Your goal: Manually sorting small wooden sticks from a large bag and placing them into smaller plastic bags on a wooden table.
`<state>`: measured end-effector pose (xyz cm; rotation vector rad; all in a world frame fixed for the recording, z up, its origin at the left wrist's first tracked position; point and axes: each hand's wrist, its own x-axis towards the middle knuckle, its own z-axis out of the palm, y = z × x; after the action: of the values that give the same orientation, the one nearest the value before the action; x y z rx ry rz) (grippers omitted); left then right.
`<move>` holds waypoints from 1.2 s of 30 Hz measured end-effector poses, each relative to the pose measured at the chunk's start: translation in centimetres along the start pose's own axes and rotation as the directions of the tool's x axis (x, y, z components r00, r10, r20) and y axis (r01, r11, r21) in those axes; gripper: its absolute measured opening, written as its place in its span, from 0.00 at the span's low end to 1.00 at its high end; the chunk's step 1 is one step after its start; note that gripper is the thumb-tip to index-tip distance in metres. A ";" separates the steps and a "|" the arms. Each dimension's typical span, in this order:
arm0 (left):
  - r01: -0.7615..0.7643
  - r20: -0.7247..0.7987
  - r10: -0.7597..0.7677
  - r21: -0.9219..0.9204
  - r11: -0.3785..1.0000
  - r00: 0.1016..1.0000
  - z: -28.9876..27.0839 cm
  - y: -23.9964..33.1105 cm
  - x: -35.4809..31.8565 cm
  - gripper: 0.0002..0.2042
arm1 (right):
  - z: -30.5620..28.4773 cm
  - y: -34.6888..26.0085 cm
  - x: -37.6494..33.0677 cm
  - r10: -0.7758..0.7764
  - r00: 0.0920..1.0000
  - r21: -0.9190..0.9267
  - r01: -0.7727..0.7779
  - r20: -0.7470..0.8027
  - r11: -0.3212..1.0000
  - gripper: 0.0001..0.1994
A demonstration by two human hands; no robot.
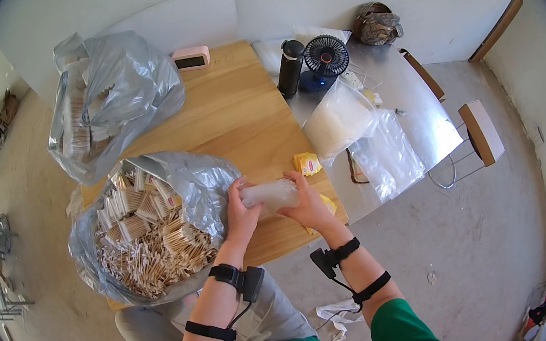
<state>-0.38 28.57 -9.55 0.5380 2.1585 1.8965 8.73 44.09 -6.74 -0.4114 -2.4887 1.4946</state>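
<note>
On the left, a grey plastic bag (219, 169) stands open with loose thin sticks (150, 259) inside, just beside the person's left hand (240, 215), whose fingers and thumb are bent around the near end of a clear plastic bundle (269, 193). That bundle lies directly between the two hands above the wooden table (238, 116), its long axis running crosswise, with the left hand nearer the sticks. The right hand (310, 204) holds the other end between fingers and thumb, a yellow packet (307, 164) just beyond its fingertips.
</note>
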 end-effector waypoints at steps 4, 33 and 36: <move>0.004 0.117 0.000 -0.033 0.999 0.993 -0.4 -0.5 -0.5 0.34 | 0.8 1.1 -0.4 -0.004 1.000 0.051 0.005 -0.019 0.999 0.40; 0.138 -0.078 -0.187 -0.418 0.898 0.979 0.4 -0.9 -1.4 0.10 | 2.2 1.2 -0.4 -0.075 0.997 0.038 0.076 -0.016 0.996 0.40; -0.043 -0.135 0.026 -0.125 0.991 0.991 0.8 -1.5 -1.5 0.10 | 2.3 0.5 -0.6 -0.059 0.998 0.054 0.059 -0.012 0.997 0.40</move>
<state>1.09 28.51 -11.25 0.4385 2.0992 2.1282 8.66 42.25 -8.26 -0.3325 -2.4241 1.5293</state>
